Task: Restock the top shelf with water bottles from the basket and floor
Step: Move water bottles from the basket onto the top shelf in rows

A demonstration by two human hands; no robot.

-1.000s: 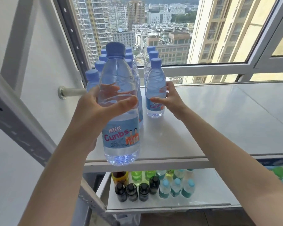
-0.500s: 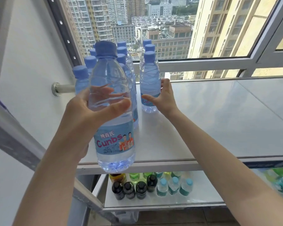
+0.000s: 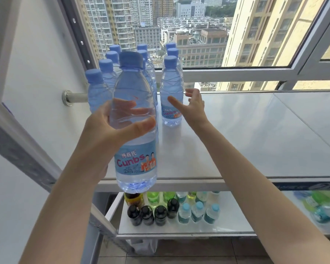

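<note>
My left hand (image 3: 111, 130) grips a clear water bottle (image 3: 134, 141) with a blue cap and blue label, held upright above the front edge of the top shelf (image 3: 236, 145). Several matching bottles stand in rows at the shelf's back left. The front one of the right-hand row (image 3: 171, 92) stands beside my right hand (image 3: 193, 107). That hand is open, fingers spread, just off the bottle and not touching it.
A window frame (image 3: 236, 73) runs behind the shelf, with a grey upright post (image 3: 23, 149) at the left. The lower shelf (image 3: 179, 229) carries dark, green and pale blue bottles (image 3: 154, 214). The basket and floor bottles are out of view.
My right hand has let go of the bottle it was setting down and drawn back, fingers spread. My left hand still holds its bottle in about the same place.
</note>
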